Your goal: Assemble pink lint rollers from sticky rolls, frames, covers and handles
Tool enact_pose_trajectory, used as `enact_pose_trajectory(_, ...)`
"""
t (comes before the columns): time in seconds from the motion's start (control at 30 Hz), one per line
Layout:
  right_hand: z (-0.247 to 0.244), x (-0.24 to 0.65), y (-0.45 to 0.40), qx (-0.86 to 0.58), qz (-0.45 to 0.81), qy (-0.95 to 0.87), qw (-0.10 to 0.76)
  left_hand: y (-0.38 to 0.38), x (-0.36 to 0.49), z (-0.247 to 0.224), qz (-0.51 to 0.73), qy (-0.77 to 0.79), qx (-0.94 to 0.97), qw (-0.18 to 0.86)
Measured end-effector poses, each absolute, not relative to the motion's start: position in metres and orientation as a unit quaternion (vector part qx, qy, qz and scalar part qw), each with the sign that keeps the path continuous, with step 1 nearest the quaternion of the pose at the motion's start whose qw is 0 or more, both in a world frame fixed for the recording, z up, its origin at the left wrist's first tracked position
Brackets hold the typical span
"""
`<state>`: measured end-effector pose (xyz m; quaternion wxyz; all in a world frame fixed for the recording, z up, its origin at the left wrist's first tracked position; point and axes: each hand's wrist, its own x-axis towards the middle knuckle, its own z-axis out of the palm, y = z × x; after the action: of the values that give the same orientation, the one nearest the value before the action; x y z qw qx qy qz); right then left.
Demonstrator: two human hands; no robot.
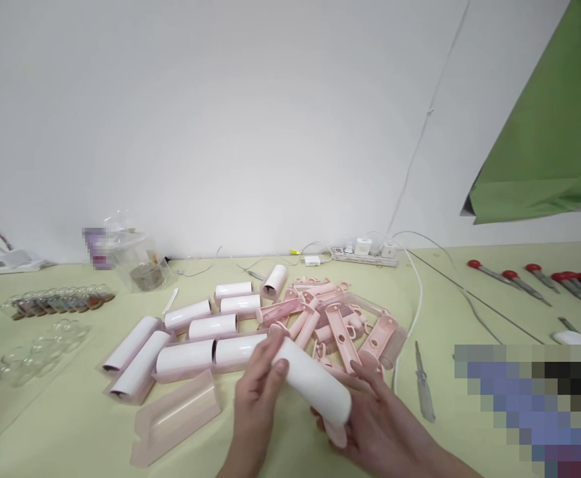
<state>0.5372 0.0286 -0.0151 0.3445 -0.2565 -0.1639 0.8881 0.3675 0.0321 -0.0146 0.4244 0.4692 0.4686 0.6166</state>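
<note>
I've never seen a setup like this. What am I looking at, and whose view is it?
No machine shows here: these are a person's bare hands, seen by a camera worn on that person's head. The left hand and right hand hold a white roll, with a pink piece showing at its lower end. On the yellowish table lie more white rolls, a heap of pink plastic parts, a see-through tray and a slim tool. A power strip sits near the wall.

A green sheet (539, 133) hangs in the frame's upper right, above red-ended tools (572, 285) on the surface (95, 431). A power strip (377, 261) bearing white plugs (363, 246) lies right of centre; a clear container (133, 255) stands at left near the wall (270, 133).
</note>
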Motion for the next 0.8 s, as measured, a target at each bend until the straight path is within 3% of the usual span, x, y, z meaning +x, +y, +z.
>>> enact_pose_trajectory(0.13, -0.011, 0.544, 0.034, -0.275, 0.809, -0.201, 0.478, 0.037, 0.362, -0.016, 0.67, 0.487, 0.376, 0.415)
enact_pose_trajectory(0.23, -0.011, 0.543, 0.032, -0.296, 0.784, -0.193, 0.511, 0.033, 0.369, -0.016, 0.655, 0.507, 0.391, 0.401)
enact_pose_trajectory(0.6, -0.011, 0.525, 0.023, -0.272, 0.815, -0.134, 0.494, 0.013, 0.394, -0.027, 0.65, 0.479, 0.483, 0.338)
enact_pose_trajectory(0.8, -0.013, 0.53, 0.016, -0.34, 0.789, -0.238, 0.453, 0.014, 0.384, -0.029, 0.668, 0.434, 0.541, 0.27)
